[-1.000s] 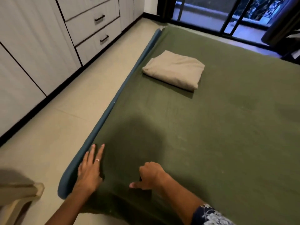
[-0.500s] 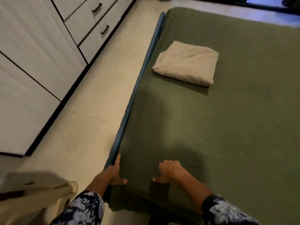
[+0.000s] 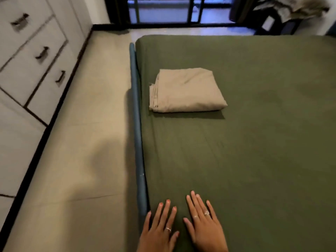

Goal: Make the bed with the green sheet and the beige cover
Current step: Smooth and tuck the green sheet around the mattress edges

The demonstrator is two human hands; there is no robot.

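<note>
Sheet smoothing: slip risk at near corner

Sheet [image 3: 254, 142] lies flat over the bed; cover [image 3: 185, 90] sits folded on it. I see left hand [image 3: 160, 228] and right hand [image 3: 203, 219] spread flat, pressing. Hard pushing could ruck the sheet or untuck its edge.

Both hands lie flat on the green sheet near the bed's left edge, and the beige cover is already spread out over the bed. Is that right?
Not quite. The head view shows the beige cover folded in a neat stack lying on the green sheet, not spread out. The rest holds: the left hand and right hand lie flat on the sheet near the bed's left edge.
</note>
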